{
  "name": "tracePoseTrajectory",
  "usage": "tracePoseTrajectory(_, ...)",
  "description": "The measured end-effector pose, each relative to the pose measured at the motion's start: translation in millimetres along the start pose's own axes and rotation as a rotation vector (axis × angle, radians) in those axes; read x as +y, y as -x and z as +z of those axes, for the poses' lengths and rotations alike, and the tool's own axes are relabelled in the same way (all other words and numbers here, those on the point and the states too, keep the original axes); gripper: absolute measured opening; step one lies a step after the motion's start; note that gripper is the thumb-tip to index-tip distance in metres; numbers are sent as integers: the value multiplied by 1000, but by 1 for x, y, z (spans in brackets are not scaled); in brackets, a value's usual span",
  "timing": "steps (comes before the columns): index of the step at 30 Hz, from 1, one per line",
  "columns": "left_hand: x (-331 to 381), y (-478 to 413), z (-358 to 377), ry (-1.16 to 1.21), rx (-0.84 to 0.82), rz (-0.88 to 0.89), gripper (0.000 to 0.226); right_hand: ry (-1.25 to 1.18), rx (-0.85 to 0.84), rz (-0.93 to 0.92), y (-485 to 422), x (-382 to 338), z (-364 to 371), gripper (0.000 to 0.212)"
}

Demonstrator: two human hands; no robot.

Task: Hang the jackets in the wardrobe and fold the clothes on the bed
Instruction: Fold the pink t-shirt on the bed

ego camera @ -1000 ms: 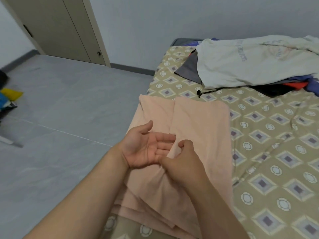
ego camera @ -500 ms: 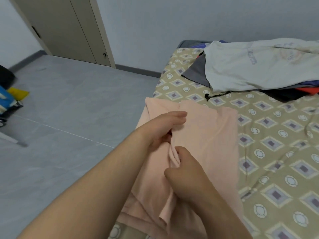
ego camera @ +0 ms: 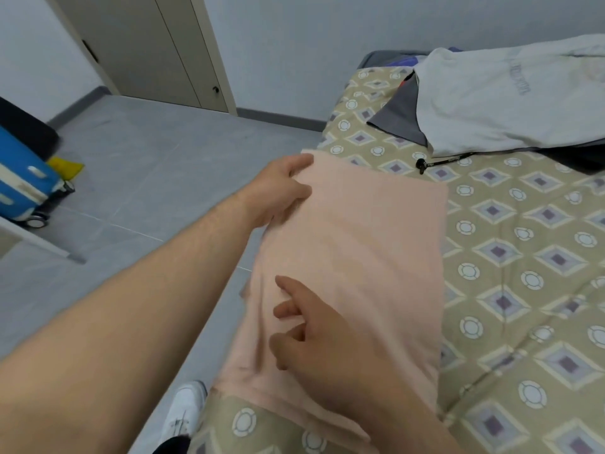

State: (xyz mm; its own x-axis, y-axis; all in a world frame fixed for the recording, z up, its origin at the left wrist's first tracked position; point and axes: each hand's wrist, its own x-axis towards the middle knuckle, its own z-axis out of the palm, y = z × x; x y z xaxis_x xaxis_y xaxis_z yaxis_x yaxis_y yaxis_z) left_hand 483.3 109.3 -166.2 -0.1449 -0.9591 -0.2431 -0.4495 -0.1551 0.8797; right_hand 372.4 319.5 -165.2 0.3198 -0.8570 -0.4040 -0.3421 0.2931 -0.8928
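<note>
head view looks down on the peach garment [ego camera: 360, 250], which lies lengthways along the left edge of the bed [ego camera: 530, 263] as a long, narrow strip. its left side sits right at the mattress edge, above the floor. the left hand [ego camera: 278, 194] grips the far left corner, its fingers [ego camera: 302, 162] curled over the cloth edge. the right hand [ego camera: 330, 352] rests on the near part with its fingers loose and spread, holding nothing and only touching the fabric.

the step in hand looks like squaring up this lengthwise fold before folding it across. to do it well, the left hand should pull the corner gently taut, away from the body. the right palm can then flatten and sweep outward so the soft ridges beside it run out at the edge. the long sides ought to line up one over the other, and none of the cloth should slip off the bed side — it has little margin there.

the garment is a pale peach, thin and limp. most of it is smooth, with shallow creases near the right hand and layered edges showing at the near end. its far edge is straight. well apart, at the far end of the bed, a white top [ego camera: 507, 103] lies over a grey garment [ego camera: 401, 117], neither of them folded yet.
</note>
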Motion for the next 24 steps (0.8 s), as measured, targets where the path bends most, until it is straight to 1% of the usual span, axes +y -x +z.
tracePoseTrajectory(2,-18,13,0,41,42,-79,61,45,11,52,-2,5,-2,59)
tracePoseTrajectory(3,-27,23,1,76,63,-132,51,34,23,79,-3,6,-4,51)
tracePoseTrajectory(4,-38,35,2,97,86,-176,36,8,36,100,-5,7,-6,46)
tracePoseTrajectory(5,-47,48,1,94,108,-211,20,-12,48,115,-6,8,-7,42)
tracePoseTrajectory(6,-55,62,-1,75,122,-231,10,-16,64,126,-7,9,-7,40)
tracePoseTrajectory(9,-71,104,-6,20,102,-293,19,16,111,144,-9,13,-9,37)
tracePoseTrajectory(13,-75,142,-13,12,34,-360,16,28,127,167,-10,14,-10,34)
tracePoseTrajectory(17,-67,153,-19,-32,-3,-450,17,6,128,180,-11,13,-10,33)
tracePoseTrajectory(20,-60,152,-25,177,-32,-565,17,-57,128,197,-11,11,-13,41)
tracePoseTrajectory(21,-59,151,-26,200,-41,-577,17,-92,135,209,-11,12,-15,42)
tracePoseTrajectory(22,-59,152,-26,178,-45,-585,15,-112,146,214,-12,12,-17,40)
tracePoseTrajectory(24,-64,154,-22,82,-42,-599,13,-78,177,208,-13,14,-20,32)
